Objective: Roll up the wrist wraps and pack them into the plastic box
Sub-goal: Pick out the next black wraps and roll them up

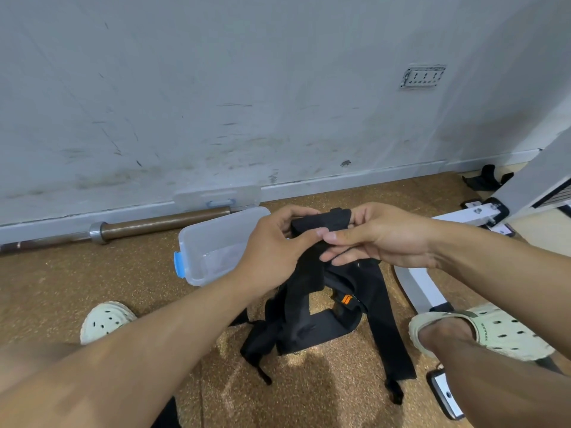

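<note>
Two hands [272, 245] [380, 239], one plastic box [213, 242], one barbell [154, 225], two clogs [106, 319] [494, 332]

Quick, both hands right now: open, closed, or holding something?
Left hand: closed, grip on the black wrist wrap, thumb pinching it.
Right hand: closed, grip on the same wrist wrap at its rolled top end.

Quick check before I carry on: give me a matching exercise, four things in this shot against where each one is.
Things:
1. plastic box
2. barbell
3. box lid
4. wrist wrap

Places:
A. leaning on the wall
B. held in the left hand and right hand
C. lying along the wall's foot
D. open on the floor, behind the left hand

Pairs: 1-D, 2-C, 3-A, 4-B
</note>
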Tool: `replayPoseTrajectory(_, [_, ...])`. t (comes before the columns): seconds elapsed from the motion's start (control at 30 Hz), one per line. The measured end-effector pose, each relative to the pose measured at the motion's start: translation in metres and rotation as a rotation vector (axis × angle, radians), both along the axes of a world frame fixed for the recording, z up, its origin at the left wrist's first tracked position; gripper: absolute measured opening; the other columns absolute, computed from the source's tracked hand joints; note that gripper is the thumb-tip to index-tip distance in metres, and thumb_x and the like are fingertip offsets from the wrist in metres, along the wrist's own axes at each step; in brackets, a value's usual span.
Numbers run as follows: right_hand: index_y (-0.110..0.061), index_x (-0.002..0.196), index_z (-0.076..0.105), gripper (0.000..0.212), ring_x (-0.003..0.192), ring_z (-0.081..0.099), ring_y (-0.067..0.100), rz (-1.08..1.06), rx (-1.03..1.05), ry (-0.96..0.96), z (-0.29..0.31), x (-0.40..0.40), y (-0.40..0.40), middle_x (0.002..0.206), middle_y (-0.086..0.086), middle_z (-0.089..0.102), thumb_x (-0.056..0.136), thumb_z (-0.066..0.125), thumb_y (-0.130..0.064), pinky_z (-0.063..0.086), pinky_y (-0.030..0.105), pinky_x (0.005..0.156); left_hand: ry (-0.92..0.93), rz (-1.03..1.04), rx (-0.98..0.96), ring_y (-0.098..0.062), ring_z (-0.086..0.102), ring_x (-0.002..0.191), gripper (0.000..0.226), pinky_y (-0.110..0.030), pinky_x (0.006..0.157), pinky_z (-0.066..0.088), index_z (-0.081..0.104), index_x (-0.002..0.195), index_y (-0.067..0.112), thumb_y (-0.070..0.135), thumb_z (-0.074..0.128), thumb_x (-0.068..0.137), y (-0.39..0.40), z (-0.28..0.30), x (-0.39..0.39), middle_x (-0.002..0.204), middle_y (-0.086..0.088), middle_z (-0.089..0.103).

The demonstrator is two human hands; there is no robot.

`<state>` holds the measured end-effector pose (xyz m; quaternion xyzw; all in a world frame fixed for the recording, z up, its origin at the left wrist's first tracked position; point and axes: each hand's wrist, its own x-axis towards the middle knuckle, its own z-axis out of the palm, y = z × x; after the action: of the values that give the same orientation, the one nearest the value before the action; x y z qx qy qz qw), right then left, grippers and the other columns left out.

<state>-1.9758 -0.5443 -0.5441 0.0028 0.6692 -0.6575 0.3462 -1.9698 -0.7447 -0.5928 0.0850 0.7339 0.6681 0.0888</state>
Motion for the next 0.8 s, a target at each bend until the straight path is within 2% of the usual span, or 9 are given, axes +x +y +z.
replayPoseTrajectory(0.13, [-0.007, 0.099, 0.079, 0.015, 0.11, 0.074, 0.031, -0.016, -0.007, -0.112, 0.004, 0.001, -0.001, 0.115, 0.014, 0.076, 0.089, 0.068, -0.01, 0.063, 0.033, 0.087, 0.078, 0.052, -0.015, -0.002, 0.072, 0.095, 0.02, -0.018, 0.085, 0.054, 0.073, 0.098, 0.033, 0.015, 0.078, 0.088, 0.0, -0.001, -0.001, 0.097, 0.016, 0.077])
replayPoseTrajectory(0.23, [-0.012, 0.096, 0.078, 0.013, 0.102, 0.076, 0.027, -0.061, 0.119, -0.093, 0.001, 0.005, -0.002, 0.116, 0.015, 0.076, 0.096, 0.066, -0.009, 0.063, 0.034, 0.087, 0.105, 0.127, -0.019, 0.0, 0.072, 0.09, 0.017, -0.015, 0.081, 0.054, 0.073, 0.096, 0.029, 0.013, 0.075, 0.091, -0.001, 0.0, -0.002, 0.093, 0.014, 0.077])
replayPoseTrajectory(0.3, [-0.014, 0.11, 0.073, 0.018, 0.095, 0.077, 0.02, -0.105, 0.293, 0.059, -0.003, 0.006, -0.001, 0.11, 0.008, 0.078, 0.092, 0.074, -0.018, 0.064, 0.034, 0.086, 0.093, 0.14, -0.017, 0.003, 0.071, 0.086, 0.014, -0.011, 0.076, 0.051, 0.073, 0.097, 0.027, 0.014, 0.074, 0.092, -0.003, 0.004, -0.003, 0.091, 0.014, 0.077])
replayPoseTrajectory(0.37, [-0.022, 0.122, 0.066, 0.049, 0.092, 0.075, 0.013, -0.116, 0.534, 0.342, -0.003, 0.006, 0.001, 0.105, -0.008, 0.077, 0.079, 0.088, -0.032, 0.062, 0.033, 0.083, 0.063, 0.127, 0.004, 0.004, 0.07, 0.082, 0.01, -0.008, 0.071, 0.05, 0.073, 0.099, 0.022, 0.014, 0.073, 0.093, -0.003, 0.008, -0.004, 0.09, 0.013, 0.076])
replayPoseTrajectory(0.4, [-0.027, 0.126, 0.063, 0.06, 0.089, 0.073, 0.008, -0.109, 0.592, 0.485, 0.0, 0.006, 0.002, 0.101, -0.018, 0.074, 0.074, 0.091, -0.034, 0.06, 0.03, 0.083, 0.047, 0.109, 0.015, 0.004, 0.071, 0.081, 0.009, -0.008, 0.07, 0.05, 0.073, 0.1, 0.02, 0.014, 0.072, 0.094, -0.003, 0.01, -0.004, 0.089, 0.012, 0.076])
replayPoseTrajectory(0.47, [-0.033, 0.129, 0.063, 0.063, 0.086, 0.069, -0.001, -0.051, 0.6, 0.679, 0.005, 0.009, 0.001, 0.092, -0.032, 0.069, 0.073, 0.092, -0.031, 0.054, 0.017, 0.08, 0.035, 0.075, 0.01, 0.001, 0.072, 0.082, 0.009, -0.009, 0.07, 0.05, 0.074, 0.103, 0.018, 0.016, 0.07, 0.095, -0.003, 0.014, -0.004, 0.088, 0.012, 0.077])
replayPoseTrajectory(0.57, [-0.034, 0.12, 0.07, 0.049, 0.077, 0.066, 0.0, -0.034, 0.594, 0.794, 0.005, 0.014, -0.001, 0.08, -0.026, 0.069, 0.076, 0.09, -0.027, 0.049, 0.011, 0.073, 0.017, 0.039, -0.007, 0.0, 0.071, 0.084, 0.011, -0.009, 0.07, 0.048, 0.074, 0.106, 0.021, 0.023, 0.066, 0.098, -0.004, 0.017, -0.002, 0.085, 0.013, 0.076])
replayPoseTrajectory(0.73, [-0.033, 0.102, 0.075, 0.029, 0.075, 0.066, 0.018, -0.143, 0.557, 0.837, -0.002, 0.02, 0.001, 0.083, 0.001, 0.073, 0.077, 0.088, -0.036, 0.056, 0.039, 0.074, -0.085, -0.041, 0.043, -0.01, 0.074, 0.089, 0.017, -0.028, 0.08, 0.059, 0.071, 0.105, 0.024, 0.034, 0.058, 0.102, -0.002, 0.023, 0.007, 0.093, 0.005, 0.078])
replayPoseTrajectory(0.8, [-0.034, 0.097, 0.075, 0.021, 0.075, 0.065, 0.023, -0.18, 0.53, 0.845, -0.001, 0.022, 0.0, 0.082, 0.003, 0.072, 0.079, 0.086, -0.037, 0.054, 0.041, 0.071, -0.096, -0.047, 0.082, -0.015, 0.075, 0.091, 0.013, -0.038, 0.088, 0.061, 0.07, 0.107, 0.023, 0.031, 0.064, 0.099, -0.001, 0.025, 0.01, 0.095, 0.001, 0.078])
